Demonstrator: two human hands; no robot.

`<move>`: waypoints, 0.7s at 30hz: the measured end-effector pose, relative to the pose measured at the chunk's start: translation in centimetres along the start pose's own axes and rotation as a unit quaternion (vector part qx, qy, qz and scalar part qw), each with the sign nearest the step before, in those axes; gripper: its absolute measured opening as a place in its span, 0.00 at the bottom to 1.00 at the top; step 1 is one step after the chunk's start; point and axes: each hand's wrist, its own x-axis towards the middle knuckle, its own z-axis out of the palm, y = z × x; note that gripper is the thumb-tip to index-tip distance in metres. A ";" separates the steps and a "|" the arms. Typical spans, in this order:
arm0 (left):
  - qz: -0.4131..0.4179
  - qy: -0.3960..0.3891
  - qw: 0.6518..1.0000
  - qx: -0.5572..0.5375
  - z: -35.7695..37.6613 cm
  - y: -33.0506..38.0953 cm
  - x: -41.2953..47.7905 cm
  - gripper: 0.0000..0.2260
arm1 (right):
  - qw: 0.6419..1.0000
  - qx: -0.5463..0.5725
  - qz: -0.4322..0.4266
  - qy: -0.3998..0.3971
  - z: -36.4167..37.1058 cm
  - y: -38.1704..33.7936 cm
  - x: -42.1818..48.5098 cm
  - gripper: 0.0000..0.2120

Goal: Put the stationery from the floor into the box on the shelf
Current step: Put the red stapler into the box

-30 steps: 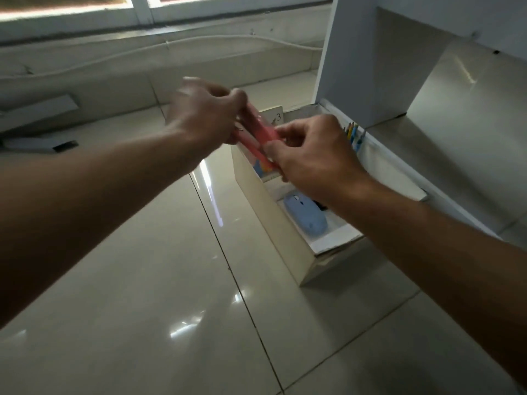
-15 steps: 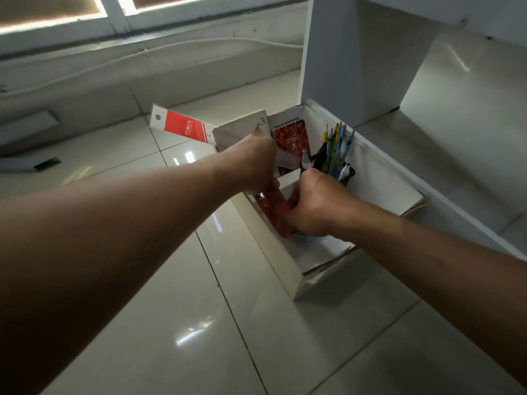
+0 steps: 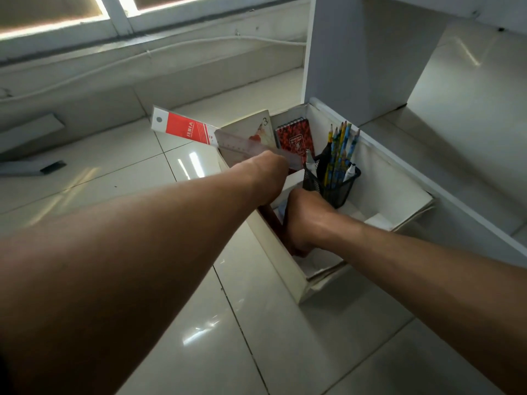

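The white fabric box stands on the floor tiles, just in front of the white shelf. My left hand hovers over the box's far end and grips a clear ruler with a red-and-white header, which sticks out to the upper left. My right hand is plunged into the box with its fingers hidden. It holds a red stationery item against the near wall. Inside the box are a black mesh cup of pencils, a red notebook and a pale book marked 3.
The open shelf compartment lies to the right behind the box. A wall with a white cable runs along the back. A grey flat object lies on the floor at the far left. Glossy tiles stretch in front.
Both hands came down from above the box. My right hand has sunk deeper into the box with the red item, and my left hand carries the ruler over the box.
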 end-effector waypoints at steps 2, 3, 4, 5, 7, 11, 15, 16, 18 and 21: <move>-0.009 0.011 1.000 -0.008 0.4 0.3 0.0 0.12 | 1.000 0.006 0.001 0.011 0.4 0.1 0.1 0.18; -0.007 0.008 1.000 -0.005 0.6 0.2 -0.1 0.13 | 1.000 0.007 0.001 0.011 0.6 0.2 0.1 0.18; -0.006 0.008 1.000 -0.004 0.8 0.2 -0.2 0.14 | 1.000 0.009 0.002 0.012 0.8 0.2 0.2 0.17; -0.009 0.013 1.000 0.000 0.9 0.2 -0.1 0.15 | 1.000 0.013 0.004 0.013 0.9 0.3 0.2 0.16; -0.011 0.024 1.000 -0.008 1.2 0.2 -0.1 0.16 | 1.000 0.014 0.003 0.016 1.1 0.3 0.2 0.15; -0.008 0.039 0.999 0.002 1.4 0.4 -0.1 0.20 | 1.000 0.008 0.002 0.018 1.4 0.2 0.1 0.15; -0.005 0.034 0.999 0.017 1.4 0.4 -0.2 0.18 | 1.000 0.016 0.008 0.021 1.4 0.3 0.2 0.19; -0.002 0.031 0.999 0.020 1.5 0.4 -0.2 0.19 | 1.000 0.018 0.006 0.025 1.4 0.3 0.2 0.20; 0.003 0.026 0.999 0.023 1.6 0.5 -0.1 0.20 | 1.000 0.013 0.000 0.028 1.5 0.3 0.2 0.19; 0.004 0.019 1.000 0.009 1.6 0.5 0.2 0.17 | 0.999 0.011 -0.018 0.030 1.2 0.3 -0.1 0.15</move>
